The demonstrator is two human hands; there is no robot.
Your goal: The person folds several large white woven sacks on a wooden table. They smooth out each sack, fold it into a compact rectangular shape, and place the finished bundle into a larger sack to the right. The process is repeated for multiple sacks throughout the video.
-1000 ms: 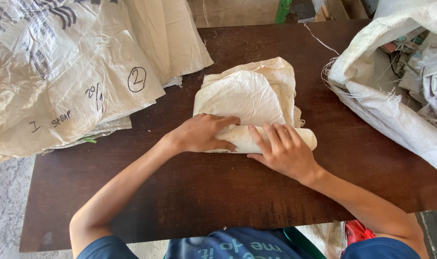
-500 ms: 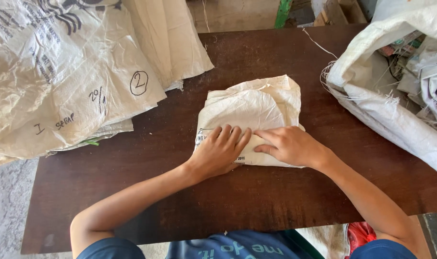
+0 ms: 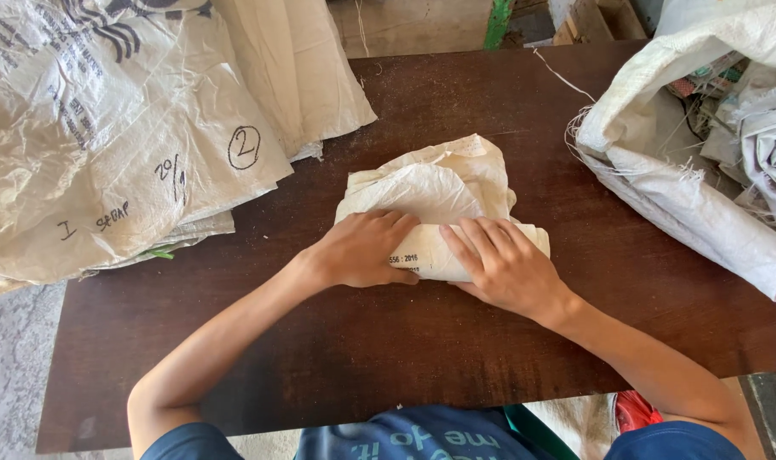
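Two hands down on one folded woven sack (image 3: 439, 192) at the middle of the dark wooden table (image 3: 456, 349). Left hand (image 3: 362, 251) curled over the rolled near edge, fingers gripping its left part. Right hand (image 3: 503, 264) spread flat across the roll's right part, pressing. Unrolled remainder fanned out just beyond both hands. Pile of flat sacks (image 3: 124, 128) far left, stuffed sack (image 3: 686, 162) right.
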